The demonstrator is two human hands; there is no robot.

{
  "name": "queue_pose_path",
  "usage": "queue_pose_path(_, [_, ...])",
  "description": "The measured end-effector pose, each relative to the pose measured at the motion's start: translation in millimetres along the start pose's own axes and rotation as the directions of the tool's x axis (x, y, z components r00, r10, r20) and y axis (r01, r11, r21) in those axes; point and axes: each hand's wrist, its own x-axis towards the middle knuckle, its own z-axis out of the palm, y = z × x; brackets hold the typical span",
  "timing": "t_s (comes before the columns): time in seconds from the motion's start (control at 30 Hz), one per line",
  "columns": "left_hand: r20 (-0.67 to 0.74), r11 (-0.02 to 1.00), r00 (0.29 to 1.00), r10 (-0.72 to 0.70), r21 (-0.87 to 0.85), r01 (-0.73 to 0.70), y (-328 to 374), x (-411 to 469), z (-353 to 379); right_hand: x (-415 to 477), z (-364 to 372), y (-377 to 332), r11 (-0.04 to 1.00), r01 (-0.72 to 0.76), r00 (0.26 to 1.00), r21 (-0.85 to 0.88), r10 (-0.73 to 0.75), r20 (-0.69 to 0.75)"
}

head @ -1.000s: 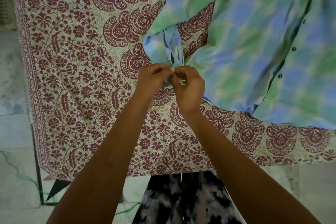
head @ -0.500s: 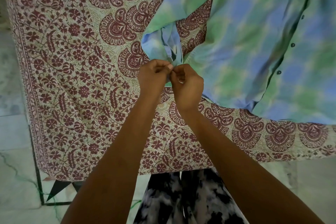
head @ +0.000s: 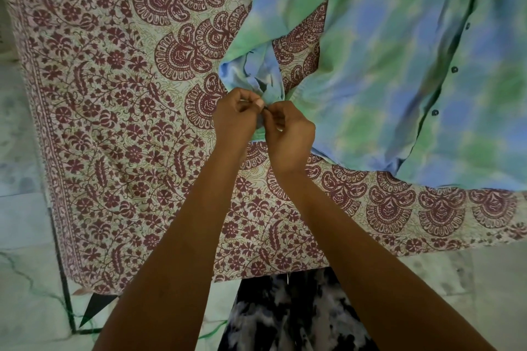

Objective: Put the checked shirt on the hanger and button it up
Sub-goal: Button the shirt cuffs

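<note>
The blue and green checked shirt [head: 385,65] lies spread on the patterned bedsheet [head: 108,111], filling the upper right. Its front placket with dark buttons [head: 454,69] runs down the right side. One sleeve reaches down left, and its cuff [head: 256,80] is bunched at my hands. My left hand [head: 235,120] pinches the cuff edge between thumb and fingers. My right hand [head: 288,134] pinches the facing cuff edge, fingertips touching the left hand's, with a small dark button between them. No hanger is in view.
The maroon floral bedsheet covers a bed whose near edge [head: 256,271] runs across the lower frame. Pale marble floor [head: 25,265] shows at left and lower right. My dark patterned clothing [head: 285,316] is at bottom centre.
Both hands stay together on the cuff and have shifted slightly; the cuff opening has spread a little wider above the fingers.
</note>
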Motion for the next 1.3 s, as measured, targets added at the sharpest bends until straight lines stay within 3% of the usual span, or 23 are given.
queue_pose_path(0.17, [0.016,0.987,0.998,-0.055,-0.147,0.057,0,-4,3,-4,-2,-2,0.999,0.034,0.999,-0.022,-0.033,0.019])
queue_pose_path(0.37, [0.075,0.932,0.987,-0.14,-0.328,0.157,-3,0,-4,-4,-1,2,0.991,0.013,1.0,0.135,-0.012,-0.01])
queue_pose_path(0.5, [0.104,0.879,0.965,-0.239,-0.4,0.261,-10,3,-9,-1,1,6,0.933,-0.177,0.979,0.313,0.135,0.15])
queue_pose_path(0.67, [0.114,0.831,0.948,-0.297,-0.458,0.315,-12,10,-13,14,-1,0,0.758,-0.434,0.886,0.487,0.261,0.383])
queue_pose_path(0.73, [0.069,0.88,0.969,-0.239,-0.406,0.246,-6,6,-13,16,-3,0,0.819,-0.391,0.902,0.421,0.249,0.352])
queue_pose_path(0.8, [-0.013,0.97,0.995,-0.095,-0.226,0.089,-3,4,-13,12,-5,-1,0.918,-0.26,0.948,0.3,0.184,0.259])
queue_pose_path(0.9, [-0.063,0.993,0.991,0.119,0.02,-0.117,-5,4,-10,7,-5,-2,0.978,-0.101,0.985,0.185,0.072,0.157])
queue_pose_path(1.1, [0.031,0.959,0.97,0.243,0.144,-0.244,-8,9,-17,12,-4,-4,0.975,-0.152,0.976,0.161,0.122,0.179])
queue_pose_path(1.17, [0.049,0.961,0.97,0.238,0.137,-0.242,-13,11,-19,21,-5,-8,0.943,-0.295,0.925,0.152,0.242,0.294])
queue_pose_path(1.2, [0.054,0.969,0.975,0.217,0.107,-0.222,-16,11,-20,27,-6,-10,0.892,-0.415,0.865,0.177,0.327,0.381])
queue_pose_path(1.3, [0.065,0.974,0.973,0.223,0.029,-0.225,-23,9,-23,39,-9,-9,0.622,-0.714,0.636,0.32,0.386,0.669])
